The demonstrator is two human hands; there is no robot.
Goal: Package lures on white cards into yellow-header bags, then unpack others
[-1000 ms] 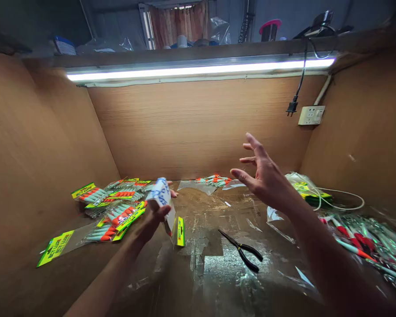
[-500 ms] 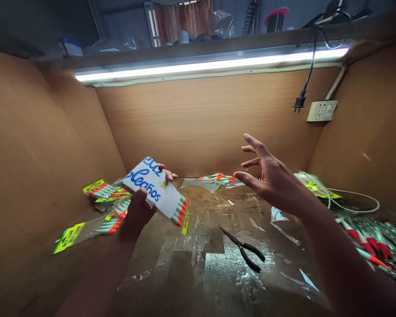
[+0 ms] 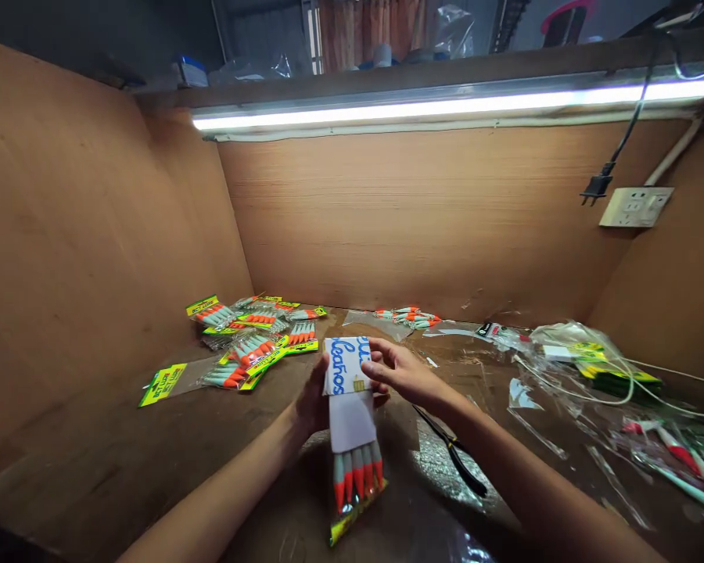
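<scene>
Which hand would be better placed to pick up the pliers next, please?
Probably the right hand: it is nearer the pliers, which lie on its side of the packet. The left hand, opposite, could perhaps hold it alone.

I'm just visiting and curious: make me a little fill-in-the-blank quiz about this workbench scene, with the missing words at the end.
1. The left hand and right hand hold a white wrapper whose lettering is ____.
2. The lures showing below it have ____ tips.
3. The pliers lie nearer the ____ forearm.
4. The black plug hangs to the ____ of the wall socket.

Missing words: blue; orange; right; left.
</scene>
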